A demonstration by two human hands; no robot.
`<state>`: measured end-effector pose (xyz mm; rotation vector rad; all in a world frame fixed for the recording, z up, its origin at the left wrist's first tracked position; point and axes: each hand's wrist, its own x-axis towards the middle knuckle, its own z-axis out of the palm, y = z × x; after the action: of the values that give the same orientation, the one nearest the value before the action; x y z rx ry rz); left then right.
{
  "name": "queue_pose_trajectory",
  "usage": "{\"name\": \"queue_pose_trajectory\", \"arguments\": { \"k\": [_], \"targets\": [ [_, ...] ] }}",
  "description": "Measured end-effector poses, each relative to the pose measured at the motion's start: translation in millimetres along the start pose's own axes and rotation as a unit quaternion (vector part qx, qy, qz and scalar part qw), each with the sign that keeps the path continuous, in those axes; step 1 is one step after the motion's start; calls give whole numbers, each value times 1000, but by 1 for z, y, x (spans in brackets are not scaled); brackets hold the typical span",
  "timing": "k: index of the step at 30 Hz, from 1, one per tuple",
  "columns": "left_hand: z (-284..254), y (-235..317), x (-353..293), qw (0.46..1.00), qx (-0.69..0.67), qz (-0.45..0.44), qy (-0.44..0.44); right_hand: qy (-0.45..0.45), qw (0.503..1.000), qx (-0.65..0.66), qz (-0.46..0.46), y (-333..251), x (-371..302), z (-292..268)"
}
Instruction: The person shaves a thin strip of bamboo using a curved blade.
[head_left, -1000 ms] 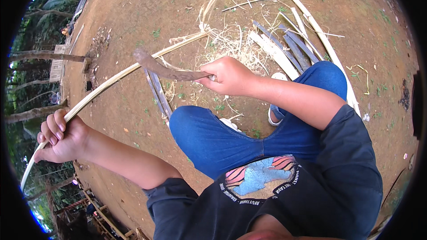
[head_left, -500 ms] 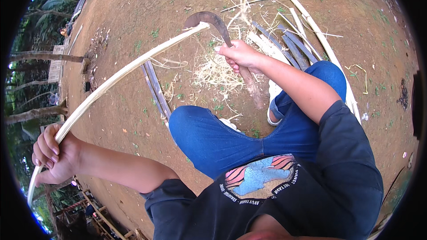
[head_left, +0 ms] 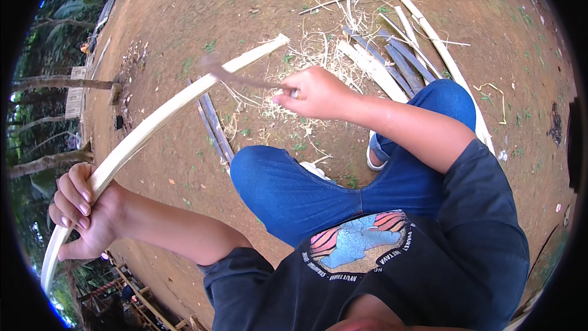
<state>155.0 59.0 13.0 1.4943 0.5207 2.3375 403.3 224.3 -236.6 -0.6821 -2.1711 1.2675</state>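
Note:
My left hand (head_left: 92,213) is wrapped round the lower part of a long pale split strip, perhaps bamboo (head_left: 165,111). The strip slants up and away to the right, its far end above the ground. My right hand (head_left: 317,93) grips a sickle (head_left: 251,80), whose handle is mostly hidden by the fist. Its curved blade, smeared by motion, points left and overlaps the strip's far half; whether the two touch I cannot tell. Beneath the sickle lie thin curly shavings (head_left: 304,127) on the ground.
Pale split strips (head_left: 375,72) and dark slats (head_left: 409,64) lie beyond my right knee. More dark slats (head_left: 214,124) rest beside my left knee. My bent legs in blue jeans (head_left: 306,193) are in front of me on brown earth. Tree trunks (head_left: 61,84) stand at the far left.
The sickle has swung left from beyond the strip's tip to across the strip, my right hand turning with it. The strip shows a broader face, and my left hand has shifted slightly right.

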Motion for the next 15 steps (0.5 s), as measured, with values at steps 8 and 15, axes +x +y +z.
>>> {"name": "queue_pose_trajectory", "arguments": {
  "k": [8,15],
  "targets": [
    [31,25,6,1000,10,8,-21,-7,979,-158,127,103,4,-23],
    [22,42,6,998,-6,47,-43,-64,911,317,255,63,10,-5]
  ]
}}
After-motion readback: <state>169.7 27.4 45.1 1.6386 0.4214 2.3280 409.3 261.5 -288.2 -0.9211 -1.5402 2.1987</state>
